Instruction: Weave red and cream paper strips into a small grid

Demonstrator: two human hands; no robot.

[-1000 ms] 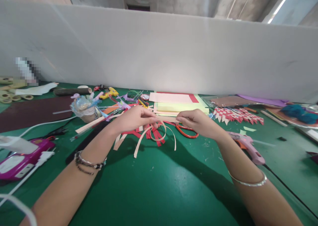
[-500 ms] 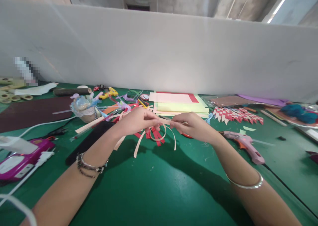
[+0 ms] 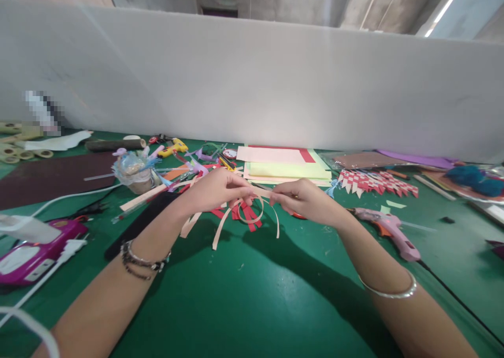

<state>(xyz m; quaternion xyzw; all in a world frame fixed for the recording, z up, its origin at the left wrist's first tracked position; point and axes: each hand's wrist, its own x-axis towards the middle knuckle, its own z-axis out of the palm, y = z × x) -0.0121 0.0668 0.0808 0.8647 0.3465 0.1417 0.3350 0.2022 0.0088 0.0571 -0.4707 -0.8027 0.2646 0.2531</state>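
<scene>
Between my two hands a pale paper strip (image 3: 261, 192) is stretched, raised over the table. My left hand (image 3: 218, 192) pinches its left end between thumb and fingers; my right hand (image 3: 305, 200) pinches the right end. Below my fingers hang curled pale strips, one bent into a loop (image 3: 250, 222); whether they join the held strip I cannot tell. Red paper strips (image 3: 249, 213) show through and behind the loop. More pale strips (image 3: 220, 232) stick out under my left hand.
A pink glue gun (image 3: 389, 227) lies to the right, its cord trailing forward. Behind my hands is stacked coloured paper (image 3: 289, 173). Red-and-white woven paper pieces (image 3: 374, 182) lie right of it. A purple power strip (image 3: 39, 253) with cables sits left. A white partition (image 3: 252, 85) rises behind.
</scene>
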